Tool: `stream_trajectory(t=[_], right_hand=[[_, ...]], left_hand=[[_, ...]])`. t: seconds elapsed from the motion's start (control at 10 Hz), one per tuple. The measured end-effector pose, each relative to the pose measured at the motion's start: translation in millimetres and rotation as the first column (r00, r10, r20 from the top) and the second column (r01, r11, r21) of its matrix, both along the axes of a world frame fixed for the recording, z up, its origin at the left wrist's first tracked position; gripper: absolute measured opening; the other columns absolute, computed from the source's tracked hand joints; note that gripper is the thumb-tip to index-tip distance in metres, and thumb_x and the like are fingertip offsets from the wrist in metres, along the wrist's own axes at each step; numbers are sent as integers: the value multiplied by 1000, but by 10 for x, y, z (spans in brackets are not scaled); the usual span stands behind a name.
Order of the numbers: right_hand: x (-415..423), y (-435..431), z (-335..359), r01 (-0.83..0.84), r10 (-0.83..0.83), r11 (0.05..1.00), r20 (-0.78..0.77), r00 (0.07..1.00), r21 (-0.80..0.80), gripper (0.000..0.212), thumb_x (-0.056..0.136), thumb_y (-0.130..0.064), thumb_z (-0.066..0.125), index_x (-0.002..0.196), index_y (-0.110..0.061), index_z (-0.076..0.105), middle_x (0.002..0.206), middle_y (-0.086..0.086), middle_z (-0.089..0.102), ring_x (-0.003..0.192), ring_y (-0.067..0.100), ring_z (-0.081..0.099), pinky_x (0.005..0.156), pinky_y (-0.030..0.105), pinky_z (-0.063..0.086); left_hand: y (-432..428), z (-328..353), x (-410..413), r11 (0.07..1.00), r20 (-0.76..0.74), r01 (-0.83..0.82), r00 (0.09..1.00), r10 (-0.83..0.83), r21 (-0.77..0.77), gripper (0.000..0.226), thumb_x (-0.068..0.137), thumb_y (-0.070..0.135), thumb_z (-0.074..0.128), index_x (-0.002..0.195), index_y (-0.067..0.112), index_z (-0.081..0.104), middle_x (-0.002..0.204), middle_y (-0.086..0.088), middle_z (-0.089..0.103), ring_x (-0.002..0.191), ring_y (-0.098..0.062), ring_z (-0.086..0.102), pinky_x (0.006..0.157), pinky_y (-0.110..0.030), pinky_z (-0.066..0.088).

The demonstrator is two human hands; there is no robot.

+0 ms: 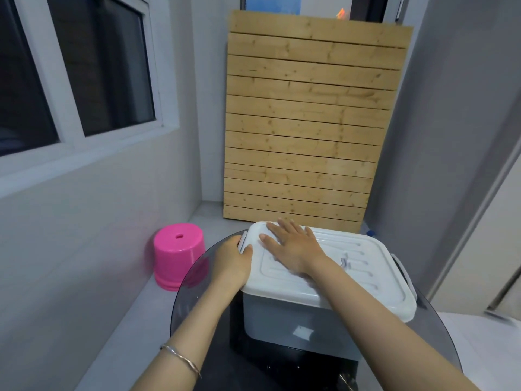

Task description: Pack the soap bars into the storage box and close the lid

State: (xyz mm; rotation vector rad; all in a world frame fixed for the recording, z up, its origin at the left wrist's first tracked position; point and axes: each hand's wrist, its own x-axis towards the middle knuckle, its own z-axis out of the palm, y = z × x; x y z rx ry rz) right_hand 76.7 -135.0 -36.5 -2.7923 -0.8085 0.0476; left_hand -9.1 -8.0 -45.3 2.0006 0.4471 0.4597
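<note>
A white storage box [284, 320] stands on a round dark glass table [191, 280]. Its white lid [366, 263] lies flat on top of the box. My right hand [293, 244] rests palm down on the lid's left part, fingers spread. My left hand [232, 261] grips the grey side latch [242, 242] at the box's left end, thumb on the lid edge. A second grey latch [403, 270] shows at the right end. No soap bars are visible; the box's inside is hidden.
A pink plastic stool [179, 255] stands on the floor left of the table. A slatted wooden panel [307, 122] leans against the far wall. A window [76, 69] fills the left wall; a sliding door frame [479, 210] runs along the right.
</note>
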Motion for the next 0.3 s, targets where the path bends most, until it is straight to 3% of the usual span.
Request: stream_trajectory(t=[0.1, 0.2, 0.3], right_hand=[[-26, -1, 44, -1, 4, 996, -33, 999, 86, 60, 95, -55, 23, 149, -27, 28, 160, 1, 21, 149, 21, 12, 119, 45, 7], [-84, -121, 113, 74, -56, 900, -56, 997, 430, 46, 97, -44, 37, 133, -19, 52, 135, 6, 58, 124, 26, 53, 104, 33, 37], [-116, -431, 248, 151, -190, 728, -15, 982, 669, 37, 96, -31, 48, 128, -15, 57, 126, 4, 63, 116, 22, 58, 88, 24, 40]], left_hand=[[-6, 10, 5, 994, -87, 22, 996, -13, 111, 29, 93, 19, 44, 116, 7, 57, 111, -14, 66, 100, -32, 59, 81, -37, 47], [-135, 40, -11, 931, -68, 40, 998, -16, 362, 50, 95, 30, 40, 140, 9, 35, 139, -13, 49, 127, -31, 43, 104, -39, 36], [-421, 81, 27, 840, 54, 134, 980, -190, 526, 51, 94, 39, 37, 139, 15, 40, 143, -4, 47, 135, -24, 36, 113, -40, 26]])
